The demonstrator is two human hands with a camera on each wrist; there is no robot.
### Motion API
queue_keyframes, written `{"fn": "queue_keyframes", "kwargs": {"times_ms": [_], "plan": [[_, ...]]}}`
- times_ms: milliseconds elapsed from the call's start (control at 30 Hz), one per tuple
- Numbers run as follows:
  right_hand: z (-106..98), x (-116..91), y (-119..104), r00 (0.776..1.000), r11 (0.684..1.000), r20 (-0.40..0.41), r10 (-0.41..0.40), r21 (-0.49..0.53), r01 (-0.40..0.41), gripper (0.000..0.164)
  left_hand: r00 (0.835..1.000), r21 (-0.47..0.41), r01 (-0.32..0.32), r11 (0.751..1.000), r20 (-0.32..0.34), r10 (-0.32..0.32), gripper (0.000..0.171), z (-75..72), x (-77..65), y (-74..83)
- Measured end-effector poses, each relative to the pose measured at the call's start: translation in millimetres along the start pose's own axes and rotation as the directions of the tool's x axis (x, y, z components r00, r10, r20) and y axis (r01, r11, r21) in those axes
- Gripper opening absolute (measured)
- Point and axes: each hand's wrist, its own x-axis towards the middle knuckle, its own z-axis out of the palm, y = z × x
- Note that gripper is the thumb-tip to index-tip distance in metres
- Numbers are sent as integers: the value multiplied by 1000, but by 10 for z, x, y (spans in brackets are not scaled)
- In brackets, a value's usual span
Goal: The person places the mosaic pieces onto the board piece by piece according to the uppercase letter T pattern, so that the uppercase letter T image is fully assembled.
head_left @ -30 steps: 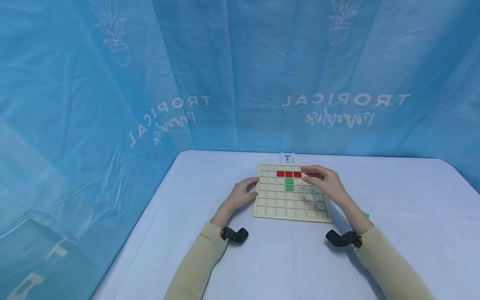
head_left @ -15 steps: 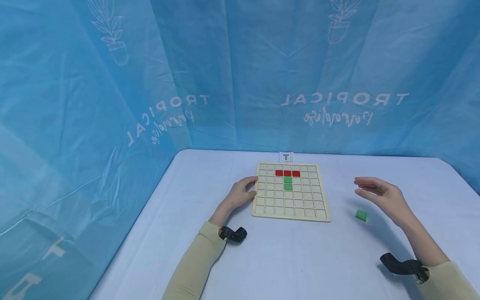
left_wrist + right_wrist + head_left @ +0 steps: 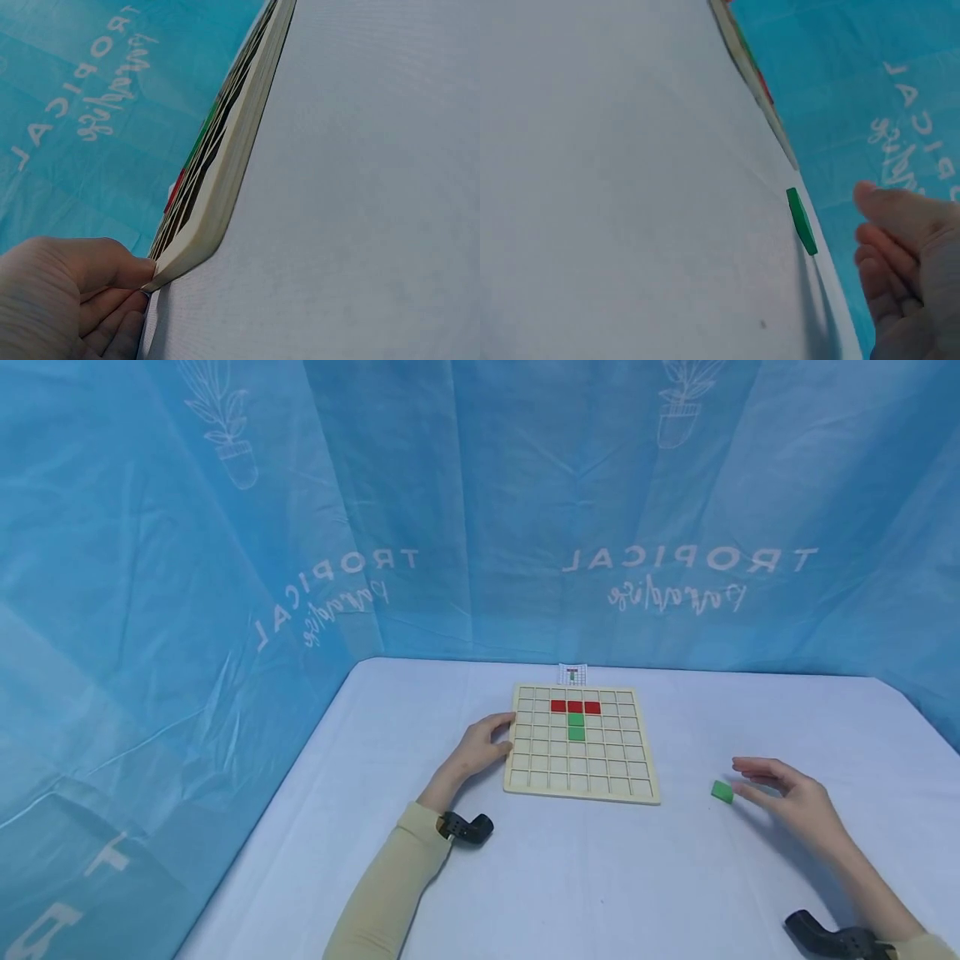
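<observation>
A wooden grid board (image 3: 615, 768) lies on the table. Three red tiles (image 3: 574, 707) form a row in its cells, with two green tiles (image 3: 576, 727) in a column below the middle one. My left hand (image 3: 474, 750) rests its thumb and fingertips against the board's left edge, a gap showing between them. In the left wrist view the thumb (image 3: 112, 264) touches the board's rim. Off to the right, a loose green tile (image 3: 722, 792) lies on the cloth. My right hand (image 3: 798, 797) hovers just right of it, fingers loosely bent and holding nothing.
Behind the board lies a small pattern card (image 3: 572, 674) with a red and green T shape. A white cloth covers the table (image 3: 585, 877). Blue printed curtains (image 3: 480, 510) hang behind and on the left. Each wrist wears a black camera mount (image 3: 468, 829).
My right hand has left the board's upper right area, swung right, then lowered beside the loose green tile. My left hand stays at the board's edge; the tiles on the board look the same.
</observation>
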Motion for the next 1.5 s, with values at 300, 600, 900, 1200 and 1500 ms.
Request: {"fn": "queue_keyframes", "kwargs": {"times_ms": [300, 600, 900, 1200, 1500], "plan": [[105, -52, 120, 988, 982, 12, -154, -111, 154, 39, 1000, -1, 1, 1000, 0, -1, 53, -4, -6, 0], [161, -43, 134, 978, 963, -15, -206, -183, 200, 35, 1000, 1, -8, 1000, -4, 8, 53, -5, -11, -14], [-30, 98, -95, 989, 989, -61, -136, -62, 132, 34, 1000, 11, 2, 1000, -6, -2, 54, -5, -10, -22], [-2, 564, -464, 988, 991, -78, -130, -7, 130, 36, 1000, 12, 4, 1000, -8, -4, 53, -18, -14, -24], [693, 1223, -187, 980, 975, 2, -197, 108, 196, 40, 1000, 8, -15, 1000, 3, 15, 52, -10, 10, -11]]}}
